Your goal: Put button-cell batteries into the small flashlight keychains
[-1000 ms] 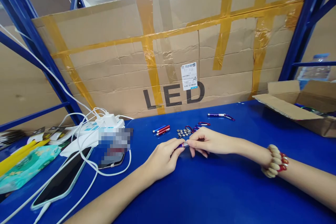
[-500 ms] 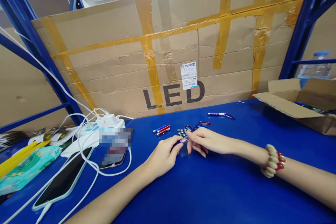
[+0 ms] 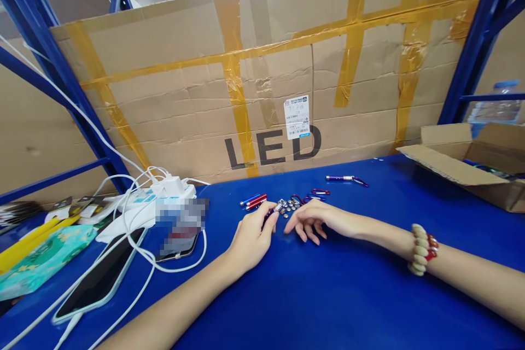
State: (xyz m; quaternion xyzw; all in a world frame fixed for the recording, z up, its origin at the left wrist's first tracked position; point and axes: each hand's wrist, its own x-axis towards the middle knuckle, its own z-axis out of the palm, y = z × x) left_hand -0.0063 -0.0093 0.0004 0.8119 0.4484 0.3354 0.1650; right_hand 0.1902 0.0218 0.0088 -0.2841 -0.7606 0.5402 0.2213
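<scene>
My left hand is closed around a small flashlight; its silver end points up and right, and the rest is hidden by my fingers. To its right, my right hand hovers low over the table with fingers loosely apart and nothing visible in them. Several button cells lie just beyond and between the hands. Behind my left hand are red tubes and a blue tube. Small carabiner clips, red and blue, rest behind my right hand.
Farther back lies a purple flashlight with a clip. An open cardboard box stands at right. On the left are white cables, a power strip and a phone. A large cardboard sheet walls off the blue table's back.
My right hand has come away from the flashlight's silver end and its fingers have opened. My left hand has shifted slightly left, tilting the flashlight's end upward.
</scene>
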